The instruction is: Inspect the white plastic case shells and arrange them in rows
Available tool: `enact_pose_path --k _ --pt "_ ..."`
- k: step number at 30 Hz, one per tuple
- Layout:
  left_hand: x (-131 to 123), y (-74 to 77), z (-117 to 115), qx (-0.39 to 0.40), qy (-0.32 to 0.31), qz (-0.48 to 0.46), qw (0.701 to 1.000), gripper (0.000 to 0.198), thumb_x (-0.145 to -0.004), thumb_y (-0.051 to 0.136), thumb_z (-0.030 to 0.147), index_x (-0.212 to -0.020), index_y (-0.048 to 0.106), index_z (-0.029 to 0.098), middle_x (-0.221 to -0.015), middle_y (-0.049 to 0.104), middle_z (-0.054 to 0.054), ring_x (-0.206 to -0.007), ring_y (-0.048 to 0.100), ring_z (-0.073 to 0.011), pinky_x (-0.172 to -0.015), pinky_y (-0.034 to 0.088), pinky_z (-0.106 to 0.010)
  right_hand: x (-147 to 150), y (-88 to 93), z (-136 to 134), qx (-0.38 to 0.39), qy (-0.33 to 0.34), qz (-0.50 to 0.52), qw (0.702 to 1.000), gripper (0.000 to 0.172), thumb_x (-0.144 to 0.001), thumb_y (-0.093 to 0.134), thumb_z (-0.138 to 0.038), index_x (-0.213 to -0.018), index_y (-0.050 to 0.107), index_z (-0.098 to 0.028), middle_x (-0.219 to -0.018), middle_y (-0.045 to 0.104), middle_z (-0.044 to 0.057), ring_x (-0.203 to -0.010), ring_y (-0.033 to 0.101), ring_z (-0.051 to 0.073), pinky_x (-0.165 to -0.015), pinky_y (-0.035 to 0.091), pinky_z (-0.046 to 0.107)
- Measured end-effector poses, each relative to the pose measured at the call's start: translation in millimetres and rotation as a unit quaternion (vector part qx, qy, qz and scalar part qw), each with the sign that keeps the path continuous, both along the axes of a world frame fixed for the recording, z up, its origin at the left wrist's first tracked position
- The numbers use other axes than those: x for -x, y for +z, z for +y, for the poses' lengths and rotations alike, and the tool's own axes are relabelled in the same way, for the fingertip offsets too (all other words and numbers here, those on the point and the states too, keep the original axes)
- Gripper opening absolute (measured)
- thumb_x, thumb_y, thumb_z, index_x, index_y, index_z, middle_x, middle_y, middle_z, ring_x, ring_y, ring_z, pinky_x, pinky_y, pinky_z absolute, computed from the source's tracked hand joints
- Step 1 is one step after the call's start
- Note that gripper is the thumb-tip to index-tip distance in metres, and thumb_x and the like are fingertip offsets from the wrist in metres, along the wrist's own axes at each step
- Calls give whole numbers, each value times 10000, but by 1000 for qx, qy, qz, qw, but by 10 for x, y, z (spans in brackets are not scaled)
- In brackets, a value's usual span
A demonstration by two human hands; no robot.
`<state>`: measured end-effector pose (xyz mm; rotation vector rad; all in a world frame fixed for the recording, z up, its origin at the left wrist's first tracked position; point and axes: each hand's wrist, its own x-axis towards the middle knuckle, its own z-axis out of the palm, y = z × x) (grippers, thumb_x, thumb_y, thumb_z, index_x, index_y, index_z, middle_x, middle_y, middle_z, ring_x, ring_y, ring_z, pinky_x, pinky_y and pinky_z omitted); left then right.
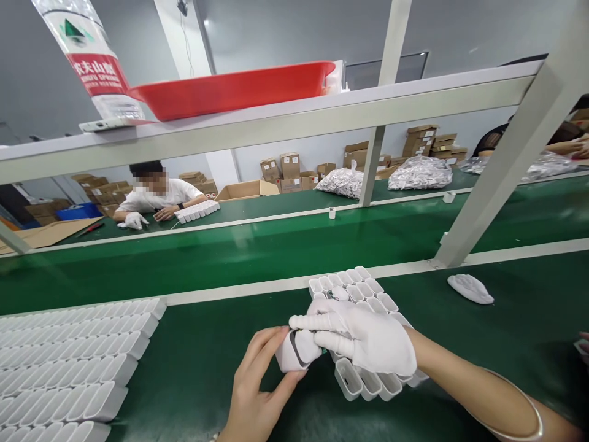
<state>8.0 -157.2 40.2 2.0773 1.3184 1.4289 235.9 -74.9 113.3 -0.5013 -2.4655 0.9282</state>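
Plastic cases (352, 382), green conveyor belt (207, 383), cardboard cartons (289, 175)

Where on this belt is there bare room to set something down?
Green belt shows between the white stack and the left hand, and around the spare glove. It's crowded under the right hand, where white trays bunch.
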Motion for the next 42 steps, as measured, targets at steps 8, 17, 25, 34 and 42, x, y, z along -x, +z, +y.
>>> enact_pose_path --k 8,17,25,34,42 --pt "-45 13 -17 -1 -7 -46 999 374 -922 704 355 -1294 687 319 -1204 721 -100 -1124 678 -287 -967 582 -383 89 -84 32 239 -10 7 971 692 -893 706 -400 -1526 458 -270 -1114 651 76 -957 648 188 -873 563 341" --pt "-203 76 -102 20 -17 -134 991 346 -878 745 444 -1201 746 321 -1117 764 -82 -1069 703 -283 -961 582 -375 251 -320 6 427 159 118 882 951 -861 757 -478 -1599 242 -170 -930 640 54 -828 646 150 -921 521 433" --pt "-214 109 -119 42 -8 -162 986 361 -820 793 487 -1149 769 340 -1092 778 -64 -1051 715 -292 -971 585 -390 299 -287 -125 396 93 144 902 786 -867 750 -468 -1497 416 -137 -831 647 29 -757 624 142 -819 546 359" --pt "-312 30 -116 111 52 -271 955 473 -767 824 539 -1139 708 270 -1123 729 -81 -1107 689 -273 -963 580 -356 185 -59 -213 125 -80 -55 987 848 -712 802 -547 -1459 521 -261 -1144 657 102 -979 648 278 -864 530 407" --pt "-236 -82 43 193 49 -146 969 676 -816 754 517 -1376 455 287 -1482 484 -131 -1356 515 -345 -1100 474 -523 272 66 227 58 -234 -130 962 198 -833 672 -199 -1030 674 -218 -796 683 -44 -696 639 113 -700 512 211"
